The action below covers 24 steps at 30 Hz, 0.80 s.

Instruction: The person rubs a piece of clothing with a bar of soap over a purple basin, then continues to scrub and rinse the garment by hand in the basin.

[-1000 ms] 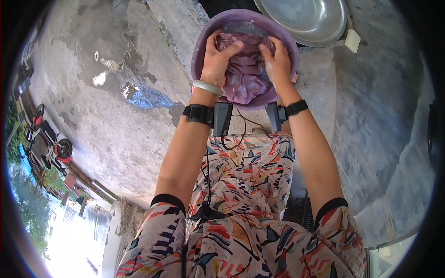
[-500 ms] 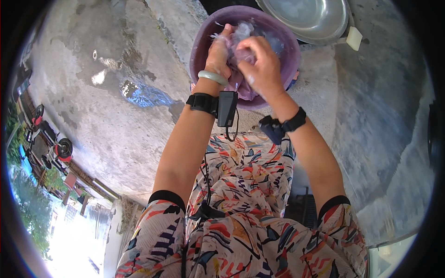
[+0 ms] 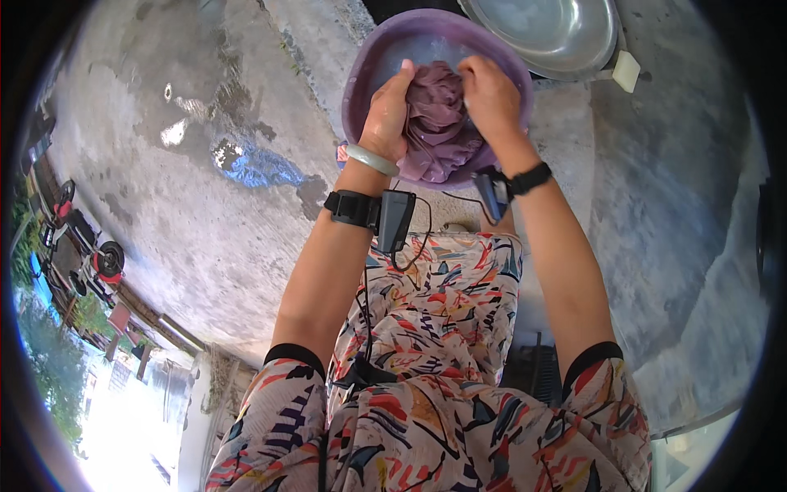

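Observation:
A wet mauve cloth (image 3: pixel 437 111) lies bunched in a purple basin (image 3: pixel 354 97) with cloudy water. My left hand (image 3: pixel 386 119), with a pale bangle at its wrist, is curled against the left side of the cloth, thumb pointing up; its other fingers are hidden under the folds. On the cloth's right side, my right hand (image 3: pixel 494 100) has its fingers bent together and gripping the upper right edge. Lower folds of the fabric spread toward the basin's near rim.
Beyond the basin to the right stands a large metal bowl (image 3: pixel 548 34). A pale yellow block (image 3: pixel 626 71) lies beside it on the concrete floor (image 3: pixel 246 271). Water puddles (image 3: pixel 258 166) mark the ground at left. A red motorbike (image 3: pixel 102 258) is at the far left.
My hands have moved apart, the right one shifting right. The cloth, blurred and splashing between them before, is now a distinct bunch, with less foam showing.

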Available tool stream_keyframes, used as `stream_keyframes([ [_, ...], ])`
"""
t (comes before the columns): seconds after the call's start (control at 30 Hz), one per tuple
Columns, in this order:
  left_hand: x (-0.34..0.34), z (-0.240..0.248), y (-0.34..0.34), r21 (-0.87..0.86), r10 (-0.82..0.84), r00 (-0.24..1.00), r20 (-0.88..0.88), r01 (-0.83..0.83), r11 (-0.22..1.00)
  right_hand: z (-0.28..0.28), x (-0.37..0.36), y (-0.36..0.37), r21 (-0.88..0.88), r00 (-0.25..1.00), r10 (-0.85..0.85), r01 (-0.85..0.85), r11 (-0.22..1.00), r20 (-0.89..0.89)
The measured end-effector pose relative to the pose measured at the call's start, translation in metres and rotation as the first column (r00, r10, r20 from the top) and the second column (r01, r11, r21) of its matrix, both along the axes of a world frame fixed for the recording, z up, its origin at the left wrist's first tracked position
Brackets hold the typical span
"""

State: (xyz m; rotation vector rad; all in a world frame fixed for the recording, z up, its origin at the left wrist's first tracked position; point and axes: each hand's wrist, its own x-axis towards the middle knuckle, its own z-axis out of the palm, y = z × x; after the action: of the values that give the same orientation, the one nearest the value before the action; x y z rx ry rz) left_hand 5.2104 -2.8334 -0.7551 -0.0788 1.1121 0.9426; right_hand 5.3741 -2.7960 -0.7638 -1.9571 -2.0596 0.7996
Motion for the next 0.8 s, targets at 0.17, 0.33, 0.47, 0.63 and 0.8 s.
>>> stream_keyframes([
  [0.17,-0.002,0.034,0.005,0.08,-0.112,0.994,0.015,0.111,0.991,0.053,0.014,0.002,0.061,0.825,0.393,-0.405,0.912,-0.407],
  [0.33,0.0,0.044,0.004,0.141,-0.156,0.977,-0.145,0.176,0.974,0.073,0.007,0.007,0.105,0.748,0.605,-0.602,0.792,-0.273],
  [0.47,-0.011,0.038,-0.001,0.245,-0.114,0.972,-0.208,0.164,0.956,0.087,0.012,0.008,0.023,0.803,0.558,-0.566,0.824,-0.211],
  [0.63,-0.039,0.004,-0.015,0.29,-0.17,0.917,-0.362,0.284,0.914,0.111,0.028,0.004,-0.055,0.849,0.381,-0.428,0.902,-0.365],
  [0.8,-0.034,-0.004,-0.021,0.213,-0.076,0.997,-0.025,0.08,0.974,0.135,0.035,-0.01,-0.198,0.645,-0.025,-0.198,0.96,-0.764],
])
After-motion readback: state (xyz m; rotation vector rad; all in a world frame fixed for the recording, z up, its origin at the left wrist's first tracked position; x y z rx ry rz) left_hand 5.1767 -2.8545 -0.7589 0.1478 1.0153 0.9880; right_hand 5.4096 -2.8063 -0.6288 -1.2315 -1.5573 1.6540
